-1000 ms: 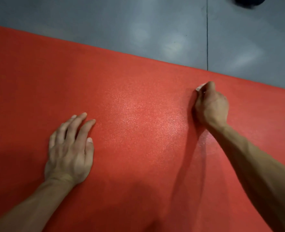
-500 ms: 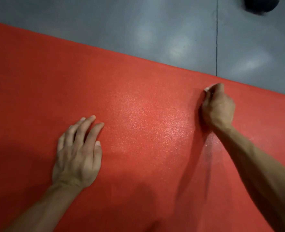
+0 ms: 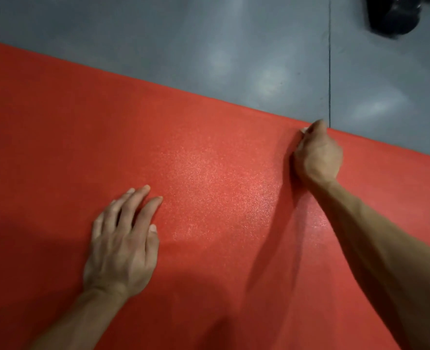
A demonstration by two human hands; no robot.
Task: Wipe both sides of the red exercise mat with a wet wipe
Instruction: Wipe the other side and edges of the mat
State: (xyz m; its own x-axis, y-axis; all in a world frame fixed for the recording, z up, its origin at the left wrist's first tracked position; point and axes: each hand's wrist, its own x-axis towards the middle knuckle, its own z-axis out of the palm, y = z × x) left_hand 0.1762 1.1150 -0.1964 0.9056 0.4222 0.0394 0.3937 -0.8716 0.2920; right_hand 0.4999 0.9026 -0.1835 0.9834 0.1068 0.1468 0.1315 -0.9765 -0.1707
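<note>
My left hand [image 3: 123,251] lies flat on the red exercise mat [image 3: 208,188], fingers straight and a little spread, palm down; I judge it is there to pin the mat so it does not slide on the grey floor [image 3: 208,46] while I rub. My right hand [image 3: 318,155] is out at the far edge of the mat, its grip curled tight round the wet wipe [image 3: 304,130], of which only a small white corner shows past my fingers. Bunching the wipe inside the fist lets me press down hard through the knuckles right up to the border. The mat is spread across the floor and fills most of what I see; its surface glistens between my two hands, which I take for dampness. Only this upper face shows, so the other side is, I reckon, yet to be done. A dark, blurred object [image 3: 395,13] sits on the floor, well beyond the mat
</note>
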